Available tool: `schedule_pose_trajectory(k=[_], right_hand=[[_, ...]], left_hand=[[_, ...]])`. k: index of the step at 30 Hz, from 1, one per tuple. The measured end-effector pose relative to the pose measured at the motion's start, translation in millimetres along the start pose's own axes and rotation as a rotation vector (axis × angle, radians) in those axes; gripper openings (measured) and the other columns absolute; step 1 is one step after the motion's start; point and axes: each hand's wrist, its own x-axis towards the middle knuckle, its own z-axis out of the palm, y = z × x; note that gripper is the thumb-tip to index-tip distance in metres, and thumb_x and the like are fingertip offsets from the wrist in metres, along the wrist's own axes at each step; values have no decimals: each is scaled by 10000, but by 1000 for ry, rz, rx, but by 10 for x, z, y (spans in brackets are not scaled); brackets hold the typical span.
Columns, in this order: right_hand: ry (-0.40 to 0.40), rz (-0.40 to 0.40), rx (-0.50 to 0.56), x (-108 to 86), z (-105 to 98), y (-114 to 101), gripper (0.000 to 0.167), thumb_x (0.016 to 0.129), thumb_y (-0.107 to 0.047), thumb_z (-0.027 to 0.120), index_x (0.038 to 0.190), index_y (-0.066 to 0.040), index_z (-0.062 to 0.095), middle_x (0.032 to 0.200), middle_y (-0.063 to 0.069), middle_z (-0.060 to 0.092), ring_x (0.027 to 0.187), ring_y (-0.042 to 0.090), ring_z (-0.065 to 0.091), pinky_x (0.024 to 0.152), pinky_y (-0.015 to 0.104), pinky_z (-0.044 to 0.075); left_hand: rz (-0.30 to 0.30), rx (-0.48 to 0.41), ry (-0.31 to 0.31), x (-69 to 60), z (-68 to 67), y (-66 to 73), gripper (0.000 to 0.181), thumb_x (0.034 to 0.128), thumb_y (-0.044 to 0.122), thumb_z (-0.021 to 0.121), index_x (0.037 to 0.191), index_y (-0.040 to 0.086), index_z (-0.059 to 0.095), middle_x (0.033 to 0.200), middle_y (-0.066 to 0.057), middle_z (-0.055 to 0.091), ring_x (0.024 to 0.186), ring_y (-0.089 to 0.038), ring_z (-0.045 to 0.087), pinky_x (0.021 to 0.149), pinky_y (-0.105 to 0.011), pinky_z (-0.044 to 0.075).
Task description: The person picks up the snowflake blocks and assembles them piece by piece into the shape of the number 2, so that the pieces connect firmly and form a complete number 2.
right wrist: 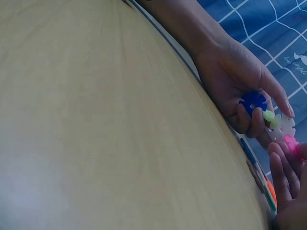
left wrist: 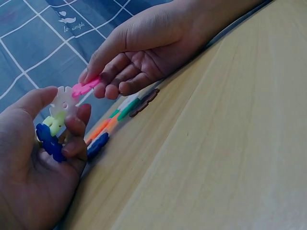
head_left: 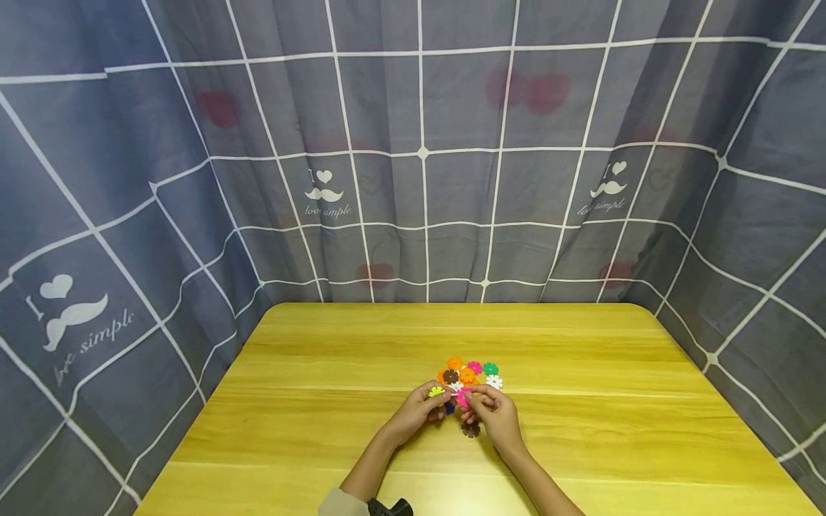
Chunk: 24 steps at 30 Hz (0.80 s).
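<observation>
My left hand grips a joined string of notched plastic discs: a blue disc, a yellow-green disc and a white disc, its fingers curled round them. Between thumb and fingertips, my right hand pinches a pink disc. That pink disc touches the white disc's edge; how deeply their notches fit cannot be told. Both hands are held close together above the table.
Loose discs lie on the wooden table just beyond the hands, among them orange, green and white ones. A brown disc lies nearer, by the right hand. A checked curtain hangs around the table.
</observation>
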Motion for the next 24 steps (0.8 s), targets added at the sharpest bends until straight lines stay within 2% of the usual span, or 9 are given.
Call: schedule_pose_trajectory(k=[7,12,14,17,20,22,24], right_hand=[[-24,-23,23,9,-8,82,250,890,-77,604,1016,136,567,744,286,626,603,280,652,562,388,542],[-68,-29,36,12,-16,81,243,899,-44,583,992,175,538,736,258,640,613,295,657,566,408,539],[-77,-28,40,12,-21,82,235,901,-25,573,983,191,530,740,265,639,614,287,658,568,409,539],[-68,-11,37,9,-26,78,234,899,-23,574,983,192,538,742,270,636,607,260,657,566,397,543],[-47,5,28,7,-26,73,234,892,-36,588,988,176,557,737,263,637,590,232,652,557,373,545],[-39,-3,16,6,-23,77,231,891,-33,589,994,172,564,735,262,634,576,227,646,546,366,543],[-35,-17,4,5,-21,83,220,887,-32,596,994,159,579,723,254,633,561,224,637,537,363,542]], left_hand=[[35,34,-4,-11,-8,-26,328,969,245,487,1157,-23,494,688,-45,501,589,-126,431,530,-204,351],[85,50,-23,-37,44,34,231,994,135,419,1101,-69,433,677,-64,420,571,-147,382,536,-218,344],[116,83,-49,-69,70,96,210,999,94,387,1084,-98,404,701,-125,433,549,-137,349,524,-212,323],[149,153,-87,-122,96,188,201,998,54,357,1082,-127,375,769,-293,454,524,-105,321,509,-189,304],[156,216,-106,-163,108,252,193,997,54,356,1079,-120,373,854,-388,452,520,-74,317,508,-164,300],[163,239,-112,-173,110,265,179,992,49,365,1070,-112,379,771,-355,443,515,-64,317,508,-159,300],[170,248,-118,-175,110,264,173,990,52,377,1066,-103,384,658,-248,420,505,-57,313,503,-161,297]])
